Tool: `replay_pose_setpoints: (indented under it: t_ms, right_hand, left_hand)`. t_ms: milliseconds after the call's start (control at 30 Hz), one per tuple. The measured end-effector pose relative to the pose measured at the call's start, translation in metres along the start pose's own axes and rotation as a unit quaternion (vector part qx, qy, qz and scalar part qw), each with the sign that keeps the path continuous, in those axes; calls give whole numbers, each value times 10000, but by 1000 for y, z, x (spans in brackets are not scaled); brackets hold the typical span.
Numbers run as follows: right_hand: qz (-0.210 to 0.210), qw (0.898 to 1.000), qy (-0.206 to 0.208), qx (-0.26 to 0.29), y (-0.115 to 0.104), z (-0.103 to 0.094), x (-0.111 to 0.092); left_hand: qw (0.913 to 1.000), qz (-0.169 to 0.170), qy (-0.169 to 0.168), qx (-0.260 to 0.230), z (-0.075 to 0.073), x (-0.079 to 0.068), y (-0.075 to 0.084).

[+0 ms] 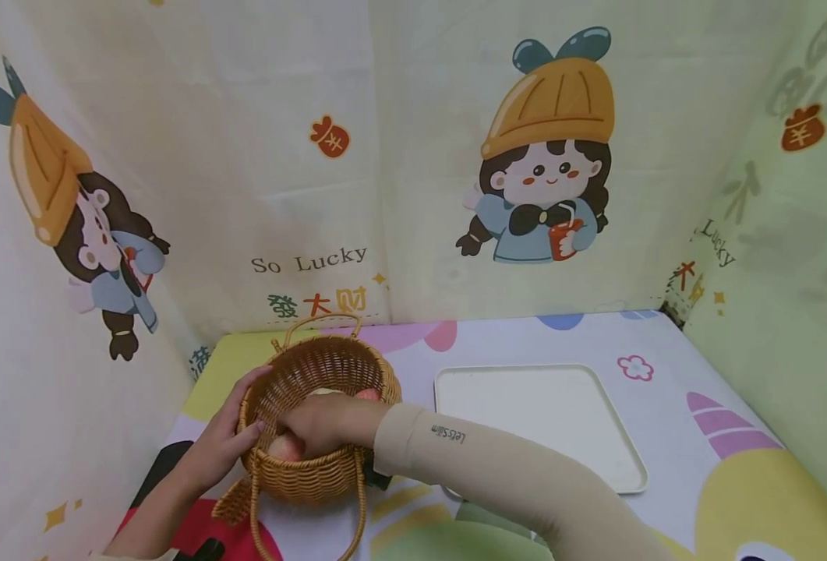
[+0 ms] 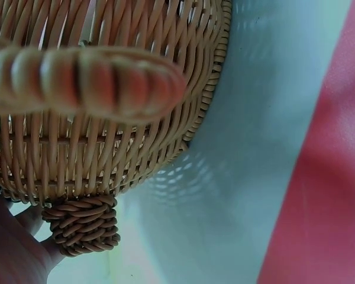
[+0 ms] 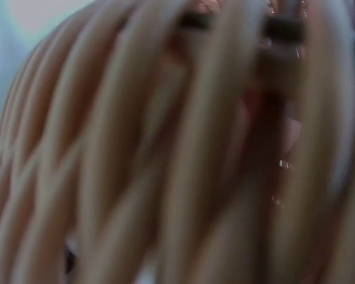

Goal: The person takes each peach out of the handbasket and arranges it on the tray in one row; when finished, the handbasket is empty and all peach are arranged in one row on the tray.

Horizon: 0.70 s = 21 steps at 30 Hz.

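Observation:
A round wicker basket (image 1: 315, 483) with two loop handles stands at the left of the table, its mouth tilted toward me. My left hand (image 1: 227, 436) grips its left rim, the fingertips and thumb at the edge. In the left wrist view, part of a hand (image 2: 15, 248) shows below the woven wall (image 2: 148, 136). My right hand (image 1: 322, 425) reaches down inside the basket, over a pinkish-red round fruit (image 1: 287, 447). Its fingertips are hidden, so I cannot tell whether they hold the fruit. Another reddish piece (image 1: 367, 395) and a pale one (image 1: 325, 391) lie behind that hand.
A white rectangular tray (image 1: 525, 405) lies right of the basket, partly behind my right sleeve (image 1: 483, 452). Printed cloth walls (image 1: 413, 195) close in the table at the back and both sides. Blurred wicker strands (image 3: 189, 148) fill the right wrist view.

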State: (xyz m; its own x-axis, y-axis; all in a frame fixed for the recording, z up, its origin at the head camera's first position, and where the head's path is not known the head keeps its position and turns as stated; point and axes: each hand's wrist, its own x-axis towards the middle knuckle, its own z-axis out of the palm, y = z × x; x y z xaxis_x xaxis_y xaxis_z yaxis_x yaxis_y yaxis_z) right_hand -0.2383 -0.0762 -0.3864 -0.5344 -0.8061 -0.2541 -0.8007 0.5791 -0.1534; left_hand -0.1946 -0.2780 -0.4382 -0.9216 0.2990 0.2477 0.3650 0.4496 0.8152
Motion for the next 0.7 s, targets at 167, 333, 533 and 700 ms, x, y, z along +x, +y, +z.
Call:
replay_pose_setpoints:
  t_ms: [167,333,533,700]
  right_hand:
    - [158,9973,713,-38,4,-2,-5]
    - [356,9864,1571,329,18,-16,-20]
    - [60,9522,2258,2056,51,-32,-52]
    - [-450,8870,2333,3959,79,-34,-79]
  left_hand:
    - [10000,55,-44,-44,0,0,1]
    - [9999,118,-55,55,-1,-1,0]
    - [9996,215,24,188,-2,-1,-1]
    - [9992,284,72,255,-1,0,-2]
